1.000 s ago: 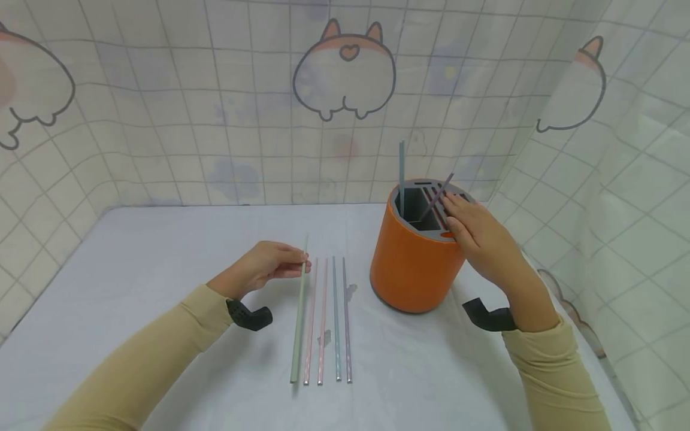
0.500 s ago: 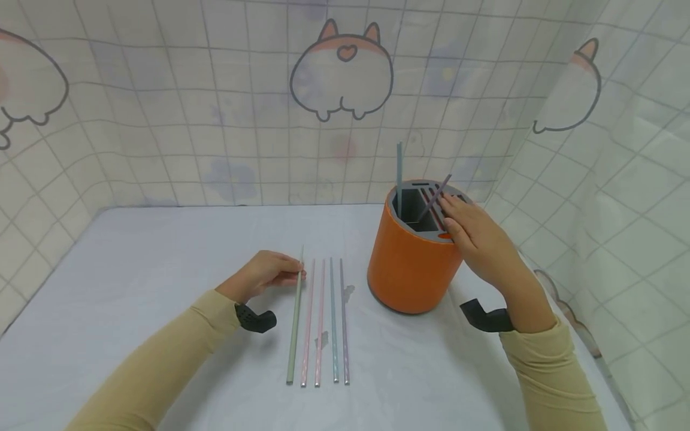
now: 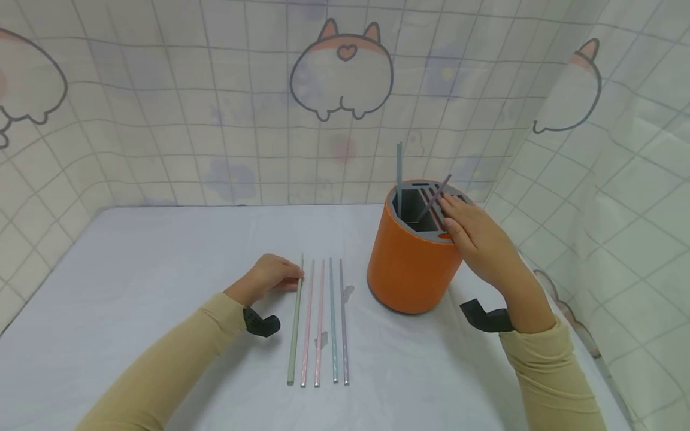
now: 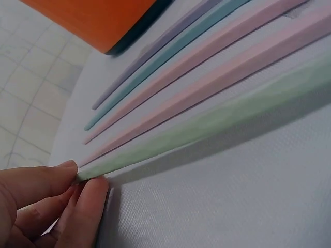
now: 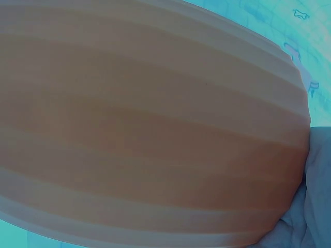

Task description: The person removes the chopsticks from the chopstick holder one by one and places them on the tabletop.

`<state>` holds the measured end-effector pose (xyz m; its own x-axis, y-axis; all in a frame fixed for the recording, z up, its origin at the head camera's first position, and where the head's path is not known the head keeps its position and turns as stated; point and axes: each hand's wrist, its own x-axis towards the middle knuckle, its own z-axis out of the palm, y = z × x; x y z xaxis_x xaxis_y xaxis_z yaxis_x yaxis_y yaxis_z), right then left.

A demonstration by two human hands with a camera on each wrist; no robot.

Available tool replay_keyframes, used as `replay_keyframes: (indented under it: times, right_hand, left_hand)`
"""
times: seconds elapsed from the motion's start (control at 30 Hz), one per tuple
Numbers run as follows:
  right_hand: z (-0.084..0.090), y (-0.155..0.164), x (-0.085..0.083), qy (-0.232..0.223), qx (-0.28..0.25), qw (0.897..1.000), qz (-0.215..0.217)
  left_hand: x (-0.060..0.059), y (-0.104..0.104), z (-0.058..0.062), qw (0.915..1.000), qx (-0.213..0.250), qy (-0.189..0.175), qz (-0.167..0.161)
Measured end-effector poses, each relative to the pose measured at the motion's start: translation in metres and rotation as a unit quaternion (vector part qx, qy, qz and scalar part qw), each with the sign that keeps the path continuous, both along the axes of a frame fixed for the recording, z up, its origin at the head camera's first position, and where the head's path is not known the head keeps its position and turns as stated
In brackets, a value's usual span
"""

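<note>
My left hand (image 3: pixel 268 276) pinches the thin far end of a pale green chopstick (image 3: pixel 294 335) between thumb and fingertips; the left wrist view shows the grip closely. To its right lie two pink chopsticks (image 3: pixel 319 323), a blue chopstick (image 3: pixel 333 323) and a purple chopstick (image 3: pixel 344 323), roughly parallel. My right hand (image 3: pixel 481 245) rests on the grey slotted top of an orange utensil holder (image 3: pixel 409 272), fingers extended. In the holder's large compartment, another blue chopstick (image 3: pixel 399 173) stands nearly upright and another purple chopstick (image 3: pixel 441 188) leans right. The right wrist view is mostly filled by the orange wall.
A white cloth (image 3: pixel 162 263) covers the table. Behind it and at the right hangs a white gridded curtain (image 3: pixel 242 108) with cartoon prints. The holder stands to the right of the row of chopsticks.
My left hand has come slightly nearer with the green chopstick, lowering it alongside the pink ones. My right hand keeps its place on the holder. The whole head view has shifted a little.
</note>
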<state>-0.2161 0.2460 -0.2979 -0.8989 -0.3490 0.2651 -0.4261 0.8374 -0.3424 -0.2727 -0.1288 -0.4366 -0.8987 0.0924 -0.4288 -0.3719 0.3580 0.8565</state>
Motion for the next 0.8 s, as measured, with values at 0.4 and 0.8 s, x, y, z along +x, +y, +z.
replay_keyframes:
  times: [0.4,0.8]
  right_hand:
    - [0.000,0.000,-0.002,-0.007,0.004,1.000,-0.002]
    - [-0.001,0.000,-0.003,0.004,-0.002,1.000,0.002]
  left_hand:
    - [-0.010,0.016,0.048,0.9838,-0.059,0.169,-0.009]
    - [0.011,0.089,0.132,0.9363,0.046,0.343,-0.059]
